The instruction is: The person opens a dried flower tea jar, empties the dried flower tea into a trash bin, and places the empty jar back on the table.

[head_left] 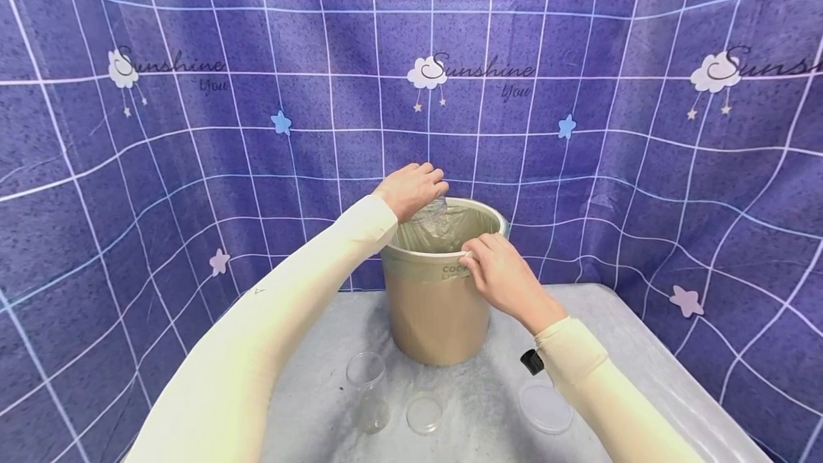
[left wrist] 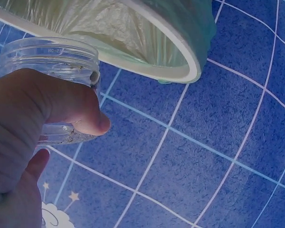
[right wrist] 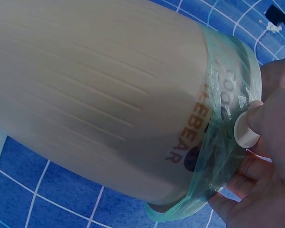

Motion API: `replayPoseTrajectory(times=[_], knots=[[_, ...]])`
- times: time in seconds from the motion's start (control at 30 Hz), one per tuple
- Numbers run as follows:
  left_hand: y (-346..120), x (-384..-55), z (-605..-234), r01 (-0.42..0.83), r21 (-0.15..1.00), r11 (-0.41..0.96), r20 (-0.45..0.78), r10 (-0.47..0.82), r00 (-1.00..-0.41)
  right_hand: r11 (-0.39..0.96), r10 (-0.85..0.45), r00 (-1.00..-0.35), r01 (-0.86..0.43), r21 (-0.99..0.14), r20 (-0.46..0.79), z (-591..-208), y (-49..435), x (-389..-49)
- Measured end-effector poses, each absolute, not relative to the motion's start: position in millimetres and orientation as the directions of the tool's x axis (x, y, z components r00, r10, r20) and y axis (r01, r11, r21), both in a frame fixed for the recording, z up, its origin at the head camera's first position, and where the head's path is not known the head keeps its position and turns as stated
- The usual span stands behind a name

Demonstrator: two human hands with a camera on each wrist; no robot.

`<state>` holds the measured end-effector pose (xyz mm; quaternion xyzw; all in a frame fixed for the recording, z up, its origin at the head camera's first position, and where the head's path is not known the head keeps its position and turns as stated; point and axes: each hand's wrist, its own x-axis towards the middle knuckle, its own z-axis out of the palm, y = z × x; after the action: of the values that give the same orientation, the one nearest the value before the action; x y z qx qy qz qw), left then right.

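Note:
My left hand [head_left: 414, 191] holds a clear plastic jar [left wrist: 50, 51] at the far left side of the bin's mouth. Thumb and fingers wrap round the jar, and its threaded neck lies near the bin's rim in the left wrist view. Small dark bits cling inside the jar. The bin [head_left: 437, 320] is beige with a pale rim, lined with a thin greenish bag [right wrist: 211, 147] folded over the edge. At its near right side, my right hand [head_left: 504, 274] grips the rim, the thumb on a round white tab [right wrist: 247, 130] and the fingers by the bag.
A second clear jar [head_left: 369, 395] stands on the grey-covered table [head_left: 476, 441] in front of the bin. A clear lid [head_left: 424, 413] and a whitish lid [head_left: 546, 407] lie to its right. A purple-blue checked curtain [head_left: 321, 127] hangs close behind and around.

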<state>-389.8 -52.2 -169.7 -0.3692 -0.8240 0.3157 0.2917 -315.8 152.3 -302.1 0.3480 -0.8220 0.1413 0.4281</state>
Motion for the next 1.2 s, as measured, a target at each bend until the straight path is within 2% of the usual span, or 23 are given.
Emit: replayPoseTrajectory(times=[0.3,0.57,1.0,1.2], knots=[[-52,-385,-168,0.441,-0.717,0.541,0.251,0.789,-0.561,0.718,-0.454,-0.393,-0.693,0.066,0.8,-302,153,-314],[-59,-385,-165,0.496,-0.624,0.604,0.298,0.77,-0.564,0.713,-0.454,-0.378,-0.697,0.075,0.807,-303,154,-316],[-68,-390,-161,0.557,-0.473,0.683,0.31,0.721,-0.62,0.722,-0.454,-0.401,-0.688,0.065,0.796,-301,154,-316],[-73,-391,-159,0.562,-0.381,0.734,0.315,0.674,-0.668,0.722,-0.452,-0.403,-0.69,0.061,0.796,-300,154,-317]])
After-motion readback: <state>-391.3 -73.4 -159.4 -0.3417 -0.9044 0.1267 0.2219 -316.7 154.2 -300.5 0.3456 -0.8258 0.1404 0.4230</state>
